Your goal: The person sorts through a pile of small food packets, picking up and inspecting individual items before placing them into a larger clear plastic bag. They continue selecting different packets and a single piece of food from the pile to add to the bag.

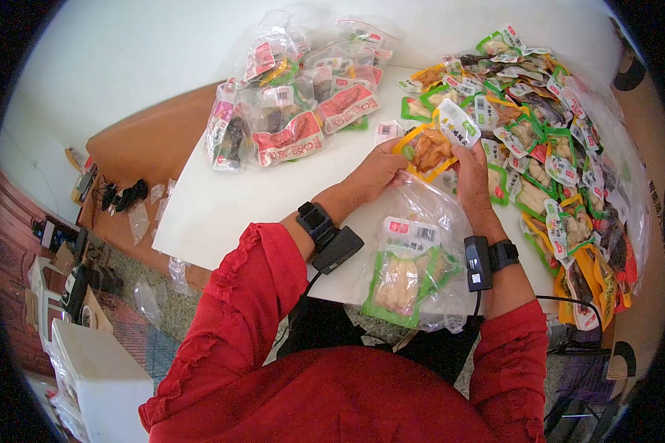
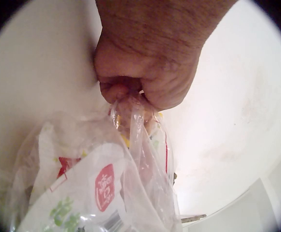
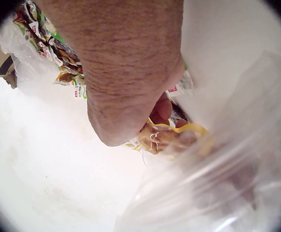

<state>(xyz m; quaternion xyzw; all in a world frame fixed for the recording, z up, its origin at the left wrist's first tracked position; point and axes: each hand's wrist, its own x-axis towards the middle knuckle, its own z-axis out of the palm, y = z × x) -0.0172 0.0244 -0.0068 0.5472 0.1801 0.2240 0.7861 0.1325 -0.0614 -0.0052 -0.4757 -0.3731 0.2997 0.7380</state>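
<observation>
My right hand (image 1: 473, 173) grips a yellow-edged food pouch (image 1: 427, 153) by its white printed end, with tan pieces showing through its window. My left hand (image 1: 374, 173) pinches the gathered mouth of a clear plastic bag (image 2: 138, 125), its fingers curled in the left wrist view. From there the bag hangs down toward the table's near edge. Inside its lower part lies a green-edged pouch (image 1: 397, 280) of pale pieces. In the right wrist view, the yellow-edged pouch (image 3: 169, 137) shows beneath my right hand (image 3: 130, 106), close to the bag's film.
Loose pouches (image 1: 528, 140) lie in a large pile on the right of the white table (image 1: 199, 203), beside crumpled clear plastic (image 1: 613, 125). Several filled clear bags (image 1: 288, 122) stand at the back left. A brown surface (image 1: 151, 125) lies beyond the table's left edge.
</observation>
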